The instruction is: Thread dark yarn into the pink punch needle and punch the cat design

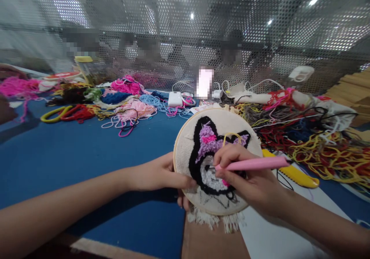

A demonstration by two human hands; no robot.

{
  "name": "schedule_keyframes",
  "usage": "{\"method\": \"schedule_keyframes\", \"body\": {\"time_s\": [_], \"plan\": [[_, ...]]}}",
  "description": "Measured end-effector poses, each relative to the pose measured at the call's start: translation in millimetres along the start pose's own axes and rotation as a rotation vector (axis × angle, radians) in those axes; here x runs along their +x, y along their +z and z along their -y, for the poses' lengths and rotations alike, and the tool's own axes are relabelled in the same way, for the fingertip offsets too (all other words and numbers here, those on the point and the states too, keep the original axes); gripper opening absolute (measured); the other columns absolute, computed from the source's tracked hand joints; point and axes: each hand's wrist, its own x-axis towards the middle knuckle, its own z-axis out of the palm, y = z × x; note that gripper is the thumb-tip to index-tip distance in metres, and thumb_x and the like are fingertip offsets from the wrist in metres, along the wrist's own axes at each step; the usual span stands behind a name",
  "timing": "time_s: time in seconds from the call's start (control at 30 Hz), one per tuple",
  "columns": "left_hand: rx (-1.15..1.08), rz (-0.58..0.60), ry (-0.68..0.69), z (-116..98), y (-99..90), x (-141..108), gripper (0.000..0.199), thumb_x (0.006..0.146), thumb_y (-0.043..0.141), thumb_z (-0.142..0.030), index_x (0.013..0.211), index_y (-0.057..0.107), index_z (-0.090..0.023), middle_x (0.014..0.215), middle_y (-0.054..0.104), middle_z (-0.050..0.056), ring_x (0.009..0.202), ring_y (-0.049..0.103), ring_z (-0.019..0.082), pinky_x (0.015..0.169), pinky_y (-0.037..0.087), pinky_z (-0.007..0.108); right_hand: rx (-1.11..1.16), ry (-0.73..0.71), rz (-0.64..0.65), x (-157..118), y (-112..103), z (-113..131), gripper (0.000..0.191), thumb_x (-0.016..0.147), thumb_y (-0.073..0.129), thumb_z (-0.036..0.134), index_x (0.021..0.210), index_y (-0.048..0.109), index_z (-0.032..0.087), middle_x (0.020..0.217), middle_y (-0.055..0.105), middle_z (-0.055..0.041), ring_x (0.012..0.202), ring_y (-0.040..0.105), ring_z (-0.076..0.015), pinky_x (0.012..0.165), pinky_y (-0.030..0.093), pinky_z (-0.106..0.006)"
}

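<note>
A round embroidery hoop (182,151) with cream cloth is held up near the middle, tilted towards me. Its cloth bears a black-outlined animal head in purple, white and pink yarn. My left hand (167,174) grips the hoop's left edge, thumb on the front and some fingers behind. Closed round a pink pen-like tool (257,164), my right hand (245,174) rests over the right part of the design. The tool's front end is at the white face area; its tip is hard to make out. A yellow yarn loop shows above my right hand.
Yarn heaps (130,108) line the back of the blue table (86,147), with more tangled yarn (326,143) at the right. A yellow cutter-like tool (300,176) lies by white paper (271,232). Behind stands a perforated metal screen (162,31). Cardboard is stacked far right.
</note>
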Motion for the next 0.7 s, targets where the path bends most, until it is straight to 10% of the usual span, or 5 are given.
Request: {"method": "schedule_keyframes", "body": {"time_s": [0.37,0.57,0.7], "plan": [[-0.028,0.044,0.010,2,-3.9,2,0.019,0.083,0.053,-0.020,0.090,0.068,-0.010,0.072,0.070,0.009,0.066,0.066,0.016,0.060,0.052,0.023,0.102,0.093,-0.155,0,0,-1,0.006,0.081,0.060,0.024,0.081,0.055,0.023,0.077,0.055,0.0012,0.068,0.052,-0.0122,0.060,0.042,-0.027],[-0.047,0.030,0.019,4,-4.3,3,0.019,0.082,0.053,-0.021,0.085,0.068,-0.010,0.068,0.070,0.008,0.064,0.066,0.017,0.062,0.053,0.025,0.135,0.159,0.097,10,-14,9,0.002,0.081,0.060,0.023,0.083,0.059,0.023,0.090,0.059,-0.0024,0.088,0.056,-0.0168,0.077,0.047,-0.032],[-0.056,0.015,0.012,3,-3.7,3,0.019,0.082,0.053,-0.019,0.085,0.069,-0.009,0.068,0.070,0.009,0.063,0.066,0.017,0.065,0.053,0.027,0.163,0.258,0.180,11,-20,10,0.009,0.082,0.059,0.025,0.090,0.057,0.022,0.090,0.057,-0.0026,0.075,0.057,-0.0136,0.062,0.051,-0.027]]}}
